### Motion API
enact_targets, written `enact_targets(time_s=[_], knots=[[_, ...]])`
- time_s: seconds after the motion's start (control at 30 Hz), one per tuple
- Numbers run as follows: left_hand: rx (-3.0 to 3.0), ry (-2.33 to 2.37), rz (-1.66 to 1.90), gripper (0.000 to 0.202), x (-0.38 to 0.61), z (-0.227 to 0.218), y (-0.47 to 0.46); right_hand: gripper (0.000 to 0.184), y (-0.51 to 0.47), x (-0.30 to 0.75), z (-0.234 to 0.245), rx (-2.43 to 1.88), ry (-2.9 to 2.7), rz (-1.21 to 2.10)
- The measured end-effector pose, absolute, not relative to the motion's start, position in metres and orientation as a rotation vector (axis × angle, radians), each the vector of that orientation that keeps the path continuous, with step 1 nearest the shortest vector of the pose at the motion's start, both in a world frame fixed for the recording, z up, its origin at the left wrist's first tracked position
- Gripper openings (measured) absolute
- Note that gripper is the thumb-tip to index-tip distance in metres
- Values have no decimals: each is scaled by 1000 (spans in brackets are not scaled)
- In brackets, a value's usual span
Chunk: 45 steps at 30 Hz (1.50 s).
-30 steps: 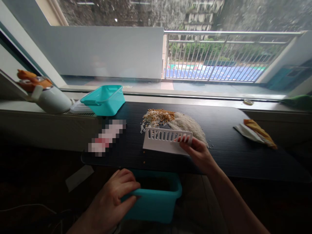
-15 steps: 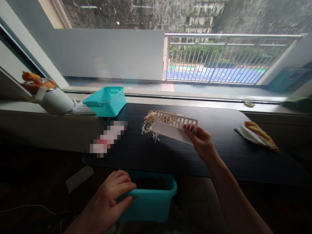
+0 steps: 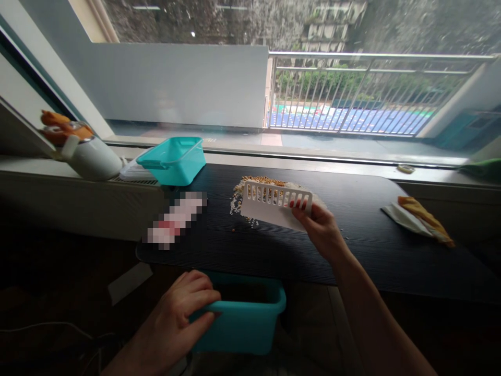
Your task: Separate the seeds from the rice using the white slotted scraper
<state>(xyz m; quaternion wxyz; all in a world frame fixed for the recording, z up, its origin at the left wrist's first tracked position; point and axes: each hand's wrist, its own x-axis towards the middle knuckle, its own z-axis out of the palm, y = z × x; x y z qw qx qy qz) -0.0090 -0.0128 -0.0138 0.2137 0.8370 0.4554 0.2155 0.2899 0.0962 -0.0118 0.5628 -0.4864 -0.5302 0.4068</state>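
Note:
My right hand (image 3: 323,227) grips the right end of a white slotted plastic scoop (image 3: 270,211), tilted above the dark table (image 3: 219,245). Behind it and around its left end lies a pile of mixed white and golden-brown grains (image 3: 262,181), partly hidden by the scoop. Stray white grains lie just in front of the pile. Below the table's near edge, my left hand (image 3: 188,308) is closed over the left rim of a teal plastic tub (image 3: 242,326). The inside of this tub is dark, so its contents cannot be made out.
Another teal tub (image 3: 182,164) stands at the table's back left. A blurred-out pinkish item (image 3: 176,222) lies nearby. A crumpled yellow and white packet (image 3: 420,222) rests at the right. On the sill are a white pot (image 3: 96,159) and a small ring-shaped item (image 3: 406,168).
The scoop in my right hand has shifted slightly left and nearer to me, showing more of the grains behind it. One brown grain now lies apart in front. My left hand stays on the tub.

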Motion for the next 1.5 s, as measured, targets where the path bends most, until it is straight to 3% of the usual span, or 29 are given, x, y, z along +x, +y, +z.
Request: enact_targets(time_s=[0.63,1.0,1.23,1.5], knots=[[2310,1327,600,15,-29,-12,-9,23,85,298,-19,-1111,-1202,991],[2303,1302,591,15,-39,-16,-12,18,41,258,-18,-967,-1478,1279],[2326,1284,567,17,-27,-18,-11,29,83,280,-18,-1118,-1038,910],[2312,1262,516,19,-17,-16,-9,37,113,293,-22,-1141,-1051,926]])
